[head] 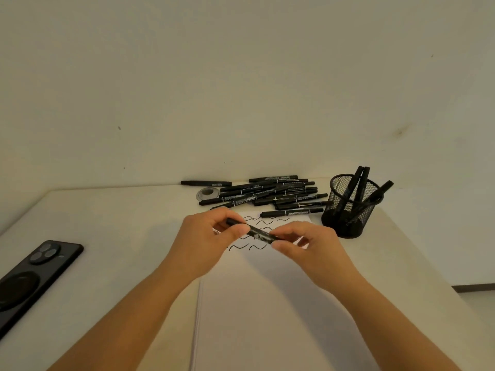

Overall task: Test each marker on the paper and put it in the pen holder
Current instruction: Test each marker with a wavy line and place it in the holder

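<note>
Sheet of paper (267, 303) flat beneath both forearms, left hand (206, 236) pinching one end of a black marker (254, 232), right hand (305, 242) pinching the other end, marker held above wavy test strokes, loose marker pile (270, 194) beyond fingertips, mesh pen holder (351, 207) right of right fingers, phone (32, 279) far left of left hand.

marker pile (267, 194) crowding the table's far edge, pen holder (349, 207) far right, phone (34, 274) near left

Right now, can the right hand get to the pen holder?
Probably yes: the mesh pen holder stands just beyond the right hand with bare table between, though that hand holds a marker.
</note>
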Demonstrator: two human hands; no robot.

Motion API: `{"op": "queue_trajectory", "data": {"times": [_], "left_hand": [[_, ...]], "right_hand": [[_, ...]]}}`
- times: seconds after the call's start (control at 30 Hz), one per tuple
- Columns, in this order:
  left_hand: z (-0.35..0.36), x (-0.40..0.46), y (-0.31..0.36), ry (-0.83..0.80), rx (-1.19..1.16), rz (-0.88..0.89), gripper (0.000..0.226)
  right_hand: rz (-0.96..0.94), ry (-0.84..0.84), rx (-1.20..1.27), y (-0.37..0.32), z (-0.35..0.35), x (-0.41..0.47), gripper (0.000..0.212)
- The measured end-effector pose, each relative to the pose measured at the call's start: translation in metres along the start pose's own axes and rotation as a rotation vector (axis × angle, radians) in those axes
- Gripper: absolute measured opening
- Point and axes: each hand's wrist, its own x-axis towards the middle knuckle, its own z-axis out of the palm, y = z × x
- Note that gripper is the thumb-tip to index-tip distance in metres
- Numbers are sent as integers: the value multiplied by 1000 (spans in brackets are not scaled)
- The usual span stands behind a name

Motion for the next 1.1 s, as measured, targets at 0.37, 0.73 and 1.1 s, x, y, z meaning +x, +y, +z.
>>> {"op": "queue_trajectory", "data": {"times": [0.37,0.73,1.1], "left_hand": [[19,73,31,-127,314,223,13],[61,191,-24,-373,879,89,30],[75,213,-47,-440,994,-8,35]], "right_hand": [[-101,335,-182,-5,-43,32,11],[-16,710,96,23,-100,36,26],[132,562,-98,56,-85,42,49]]}}
